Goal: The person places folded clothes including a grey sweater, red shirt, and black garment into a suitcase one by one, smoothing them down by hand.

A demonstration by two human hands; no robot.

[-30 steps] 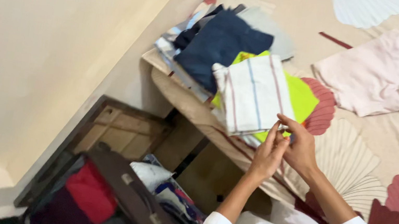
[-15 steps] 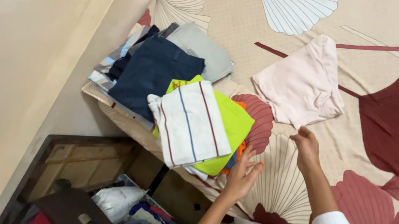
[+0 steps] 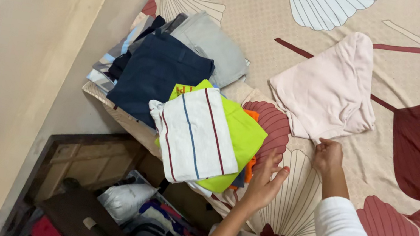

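Note:
My left hand [image 3: 264, 183] hovers open, fingers spread, beside a stack of folded clothes topped by a white striped shirt [image 3: 193, 134] over a lime green garment [image 3: 241, 134]. My right hand [image 3: 328, 155] has its fingers curled at the near corner of a folded pale pink garment [image 3: 329, 89] lying flat on the bedsheet; whether it grips the cloth is hard to tell. A folded navy garment [image 3: 155, 74] and a grey one [image 3: 210, 43] lie in a second pile behind the striped stack.
The bed carries a beige sheet [image 3: 269, 16] with large red and white leaf prints. Left of it rises a cream wall [image 3: 15, 50]. Below the bed edge lies an open dark suitcase [image 3: 85, 171] holding clothes and a white bag [image 3: 123, 199].
The hands were together at the striped shirt's edge a second ago, then parted. The right hand has come onto the pink garment's corner; the left stays open by the stack. The view shifted.

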